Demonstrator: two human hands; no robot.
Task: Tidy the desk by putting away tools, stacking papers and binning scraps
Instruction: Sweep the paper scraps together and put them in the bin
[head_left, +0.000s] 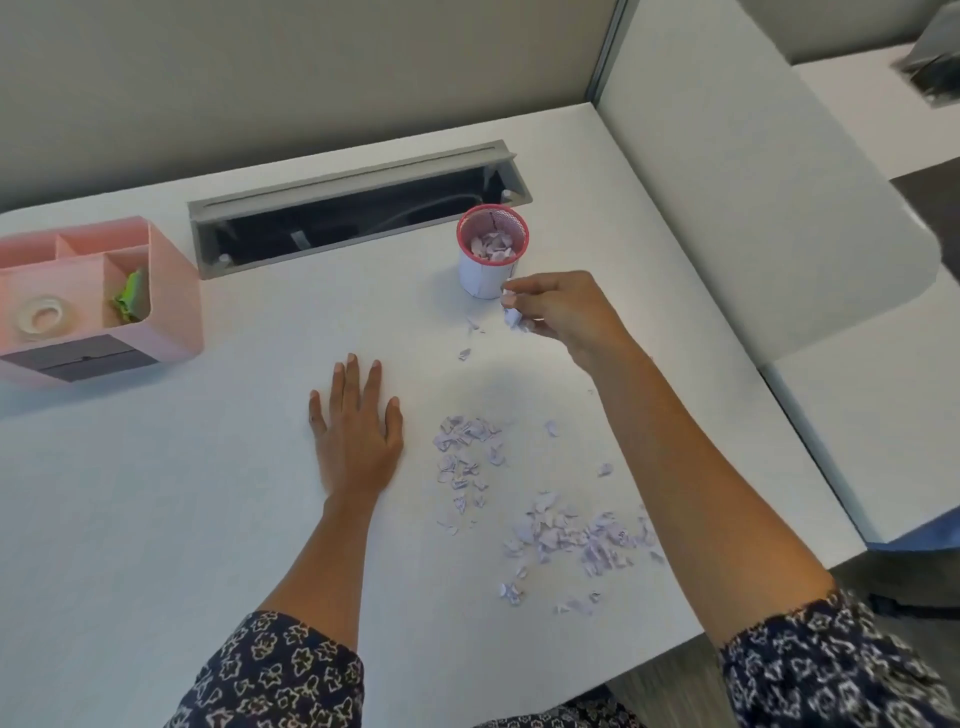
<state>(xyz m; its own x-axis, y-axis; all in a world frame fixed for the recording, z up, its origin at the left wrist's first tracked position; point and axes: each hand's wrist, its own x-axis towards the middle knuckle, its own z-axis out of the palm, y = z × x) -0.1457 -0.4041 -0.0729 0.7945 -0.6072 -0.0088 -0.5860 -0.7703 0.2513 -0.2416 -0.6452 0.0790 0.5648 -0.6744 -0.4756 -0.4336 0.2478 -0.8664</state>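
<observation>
Torn pale lilac paper scraps lie scattered over the white desk at front right. A pink-rimmed mesh cup stands behind them with scraps inside. My right hand hovers just in front of the cup, to its right, and pinches a few scraps in its fingertips. A couple of loose bits lie under it. My left hand rests flat on the desk, fingers straight, left of the scrap pile.
A pink desk organiser sits at the far left, holding a tape roll and a green clip. An open grey cable tray is sunk into the desk's back. A white partition bounds the right side.
</observation>
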